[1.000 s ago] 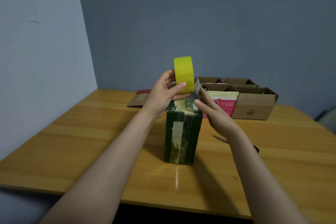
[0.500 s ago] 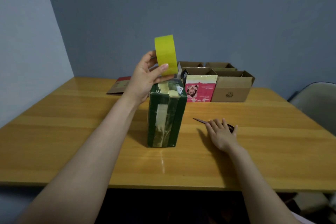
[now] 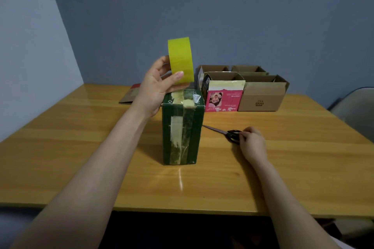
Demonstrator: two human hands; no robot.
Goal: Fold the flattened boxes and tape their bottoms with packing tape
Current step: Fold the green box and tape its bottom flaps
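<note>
Room: a corner of blue-grey walls behind a glossy wooden table [image 3: 81, 147]; part of a chair [image 3: 356, 107] shows at the far right.
Green box: a tall green box [image 3: 182, 131] stands upright near the middle of the table. Its taped end faces up, and a strip of tape runs down the near side.
Tape roll: a yellow tape roll [image 3: 180, 60] is held on edge just above the box top. It probably sits this close because the strip seems joined to the box and awaits cutting.
Left hand: the left hand [image 3: 157, 87] grips the roll, thumb pressed on its outer face and fingers curled behind it. This likely keeps the strip taut.
Right hand: the right hand [image 3: 253, 143] rests on the table to the right of the box. Its fingers are curled around the black handles of the scissors [image 3: 222, 132], apparently to lift them.
Scissors: they lie flat, blades pointing toward the box base.
Finished boxes: a pink box [image 3: 222, 101] and a brown box [image 3: 261, 99] stand open-topped at the back, touching, with more behind them.
Waiting: a flattened box [image 3: 129, 95] lies at the back left.
</note>
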